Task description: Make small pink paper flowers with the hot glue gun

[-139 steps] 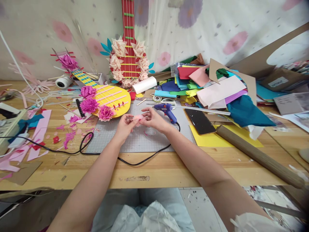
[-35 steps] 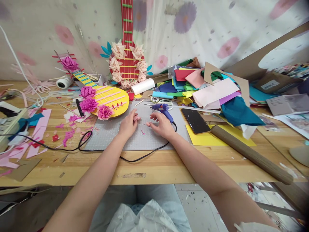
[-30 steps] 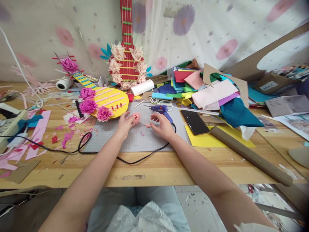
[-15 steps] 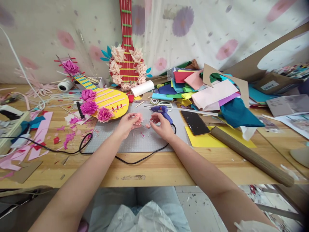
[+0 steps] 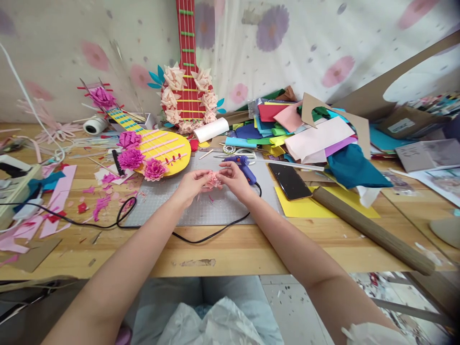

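Both hands meet over the grey cutting mat, just above its surface. My left hand and my right hand pinch a small pink paper flower between their fingertips. A blue glue gun lies right behind my right hand, its black cord trailing over the mat's front edge. The yellow paper guitar with magenta flowers lies to the left of my left hand.
A red paper guitar leans on the back wall. A heap of coloured paper, a black phone, a yellow sheet and a brown rolling stick fill the right. Pink scraps litter the left.
My right hand left the mat beside the glue gun and joined my left hand on the pink flower, which now sits lifted between both hands.
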Tool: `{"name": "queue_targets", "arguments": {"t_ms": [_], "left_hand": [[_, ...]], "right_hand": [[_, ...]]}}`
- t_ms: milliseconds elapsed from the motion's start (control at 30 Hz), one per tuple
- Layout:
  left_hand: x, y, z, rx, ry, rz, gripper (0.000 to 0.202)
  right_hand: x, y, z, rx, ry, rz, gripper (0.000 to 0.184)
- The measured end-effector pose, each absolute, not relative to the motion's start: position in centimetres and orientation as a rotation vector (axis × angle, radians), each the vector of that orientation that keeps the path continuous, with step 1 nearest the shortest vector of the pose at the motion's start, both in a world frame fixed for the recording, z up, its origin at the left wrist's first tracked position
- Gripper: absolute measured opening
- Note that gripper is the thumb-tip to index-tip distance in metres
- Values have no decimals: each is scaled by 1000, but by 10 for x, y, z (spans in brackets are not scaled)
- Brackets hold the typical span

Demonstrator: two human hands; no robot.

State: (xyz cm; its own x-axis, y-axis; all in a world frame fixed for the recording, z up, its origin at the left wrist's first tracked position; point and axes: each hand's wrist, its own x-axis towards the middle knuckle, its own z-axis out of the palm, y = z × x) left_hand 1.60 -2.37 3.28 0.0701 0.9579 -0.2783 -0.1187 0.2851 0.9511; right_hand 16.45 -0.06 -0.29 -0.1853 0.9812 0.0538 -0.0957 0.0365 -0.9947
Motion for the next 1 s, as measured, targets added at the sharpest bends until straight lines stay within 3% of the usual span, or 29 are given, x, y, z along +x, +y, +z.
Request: {"name": "queue_targets", "arguments": {"t_ms": [267, 733, 1000], "left_hand": [[16, -23, 34, 826, 1267, 1057, 14], [19, -25, 36, 870, 1223, 1072, 36], [22, -24, 37, 888, 1284, 1101, 9]], "right_hand": [[168, -1, -2, -992, -1298, 1350, 39], [158, -3, -5, -1068, -1397, 1255, 45], [162, -5, 1, -1064, -1371, 1275, 44]]}}
